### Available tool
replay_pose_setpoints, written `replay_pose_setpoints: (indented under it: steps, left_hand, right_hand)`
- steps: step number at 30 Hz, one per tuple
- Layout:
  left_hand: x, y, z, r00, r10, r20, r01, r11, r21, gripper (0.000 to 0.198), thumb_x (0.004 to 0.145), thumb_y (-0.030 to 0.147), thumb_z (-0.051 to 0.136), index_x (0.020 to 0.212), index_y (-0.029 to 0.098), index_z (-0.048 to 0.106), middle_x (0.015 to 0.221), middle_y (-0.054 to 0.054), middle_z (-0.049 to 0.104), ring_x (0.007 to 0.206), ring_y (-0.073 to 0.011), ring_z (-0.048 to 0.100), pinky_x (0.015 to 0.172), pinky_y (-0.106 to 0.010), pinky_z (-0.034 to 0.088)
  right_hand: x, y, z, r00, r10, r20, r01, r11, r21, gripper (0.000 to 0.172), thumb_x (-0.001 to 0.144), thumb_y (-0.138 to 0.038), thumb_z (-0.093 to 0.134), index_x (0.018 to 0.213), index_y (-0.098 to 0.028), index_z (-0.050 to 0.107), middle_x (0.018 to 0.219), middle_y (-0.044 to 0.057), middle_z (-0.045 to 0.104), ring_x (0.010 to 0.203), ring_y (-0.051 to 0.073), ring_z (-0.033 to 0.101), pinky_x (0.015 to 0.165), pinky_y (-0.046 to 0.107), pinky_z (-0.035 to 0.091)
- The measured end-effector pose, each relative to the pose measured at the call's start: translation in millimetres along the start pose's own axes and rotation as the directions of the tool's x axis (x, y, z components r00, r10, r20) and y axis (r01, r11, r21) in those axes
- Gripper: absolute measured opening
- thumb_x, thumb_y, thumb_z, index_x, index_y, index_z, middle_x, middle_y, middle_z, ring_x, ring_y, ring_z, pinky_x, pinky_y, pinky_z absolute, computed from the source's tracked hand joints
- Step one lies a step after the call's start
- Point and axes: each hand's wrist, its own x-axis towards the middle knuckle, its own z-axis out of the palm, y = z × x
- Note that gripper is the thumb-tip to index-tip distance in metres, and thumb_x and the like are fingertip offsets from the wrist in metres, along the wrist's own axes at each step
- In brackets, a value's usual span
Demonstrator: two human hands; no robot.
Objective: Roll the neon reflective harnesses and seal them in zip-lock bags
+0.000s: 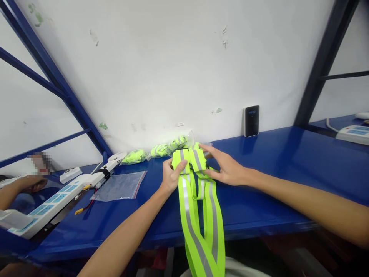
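"So, what has the left hand (173, 177) got?"

"A fold of neon-yellow reflective vest (198, 231), held under curled fingers. I can't tell what the thumb is doing. The rest hangs below the hand, over the edge of the blue shelf (268, 192)."

"And the right hand (227, 167)?"

"Spread, its fingertips (209, 173) touching the vest's top fold, just right of the left hand."

"Anything nearby?"

"Left of the left hand lies a clear zip bag (119, 186); bagged yellow vests (160, 151) sit beyond it."

- The yellow reflective vest (198, 227) hangs over the blue steel bench (265, 173) before me
- A clear plastic bag (119, 186) lies to its left
- Bagged yellow vests (163, 150) lie behind it, by the white wall (173, 69)
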Motion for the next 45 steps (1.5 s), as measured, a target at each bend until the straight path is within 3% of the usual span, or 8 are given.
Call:
replay_pose_setpoints:
  steps: [4, 9, 16, 23, 27, 31, 38, 45]
  left_hand:
    - [3, 4, 0.1, 0.996, 0.043, -0.077, -0.038, 0.997, 0.073, 0.034, 0.076, 0.045, 0.071, 0.077, 0.011, 0.069, 0.07, -0.002, 0.066, 0.056, -0.0102, 0.054, 0.052, -0.02, 0.042]
    - [9, 2, -1.8, 0.99, 0.025, -0.141, -0.01, 0.994, 0.107, 0.035, 0.075, 0.046, 0.071, 0.08, 0.011, 0.07, 0.074, -0.003, 0.068, 0.06, -0.0124, 0.057, 0.056, -0.022, 0.044]
    - [12, -4, -3.8, 0.993, -0.06, -0.099, 0.07, 0.992, 0.102, 0.036, 0.073, 0.046, 0.073, 0.078, 0.011, 0.071, 0.074, -0.004, 0.07, 0.061, -0.014, 0.06, 0.056, -0.023, 0.045]
    - [15, -5, -0.5, 0.985, -0.135, -0.104, 0.13, 0.99, -0.059, 0.062, 0.071, 0.044, 0.076, 0.125, 0.02, 0.059, 0.112, -0.008, 0.07, 0.093, -0.0224, 0.068, 0.081, -0.031, 0.052]
    - [15, -2, -1.2, 0.997, -0.065, -0.029, 0.067, 0.993, 0.102, 0.055, 0.078, 0.045, 0.07, 0.128, 0.024, 0.058, 0.126, -0.007, 0.063, 0.105, -0.0243, 0.063, 0.087, -0.032, 0.049]
    - [14, 1, -1.6, 0.995, -0.09, 0.042, 0.08, 0.977, 0.2, 0.047, 0.078, 0.046, 0.068, 0.119, 0.023, 0.062, 0.114, -0.005, 0.067, 0.089, -0.0212, 0.064, 0.076, -0.029, 0.051]
    - [12, 1, 1.9, 0.979, -0.196, 0.057, 0.193, 0.98, 0.054, 0.04, 0.073, 0.043, 0.073, 0.106, 0.021, 0.068, 0.103, -0.005, 0.069, 0.087, -0.0203, 0.065, 0.072, -0.026, 0.051]
    - [13, -3, -0.9, 0.961, -0.247, 0.123, 0.256, 0.965, -0.063, 0.043, 0.074, 0.043, 0.071, 0.11, 0.019, 0.066, 0.095, -0.004, 0.07, 0.077, -0.0158, 0.064, 0.066, -0.023, 0.049]
  right_hand:
    - [-2, 6, -2, 0.965, 0.134, 0.226, -0.165, 0.978, 0.125, 0.098, 0.082, -0.044, 0.068, 0.155, -0.025, 0.005, 0.141, 0.017, 0.048, 0.12, 0.033, 0.055, 0.096, 0.05, 0.049]
    - [-2, 19, -12, 0.917, 0.031, 0.397, -0.095, 0.985, 0.142, 0.105, 0.077, -0.035, 0.073, 0.155, -0.024, 0.004, 0.14, 0.016, 0.05, 0.115, 0.028, 0.059, 0.09, 0.038, 0.053]
    - [3, 27, -5, 0.997, 0.02, 0.07, -0.021, 1.0, 0.008, 0.034, 0.083, -0.011, 0.052, 0.112, -0.019, 0.066, 0.101, 0.006, 0.072, 0.081, 0.019, 0.067, 0.074, 0.031, 0.053]
    - [3, 23, -11, 0.939, -0.051, -0.34, -0.006, 0.987, -0.163, 0.026, 0.081, -0.011, 0.053, 0.101, -0.016, 0.069, 0.079, 0.004, 0.069, 0.054, 0.013, 0.056, 0.056, 0.026, 0.048]
    - [2, 28, -10, 0.937, -0.09, -0.338, 0.015, 0.976, -0.218, 0.03, 0.08, -0.011, 0.056, 0.107, -0.016, 0.067, 0.092, 0.006, 0.073, 0.058, 0.014, 0.06, 0.057, 0.026, 0.05]
    - [-1, 30, -11, 0.921, -0.126, -0.369, 0.015, 0.957, -0.291, 0.03, 0.083, -0.013, 0.055, 0.11, -0.017, 0.067, 0.098, 0.008, 0.075, 0.065, 0.017, 0.066, 0.063, 0.03, 0.053]
    - [-1, 22, -14, 0.969, -0.022, -0.247, -0.063, 0.941, -0.332, 0.025, 0.087, -0.02, 0.051, 0.105, -0.023, 0.068, 0.105, 0.006, 0.074, 0.091, 0.024, 0.071, 0.075, 0.034, 0.056]
    - [0, 25, -9, 0.985, -0.04, -0.165, -0.037, 0.899, -0.436, 0.052, 0.075, -0.007, 0.052, 0.125, -0.02, 0.058, 0.111, 0.01, 0.071, 0.095, 0.029, 0.068, 0.077, 0.038, 0.053]
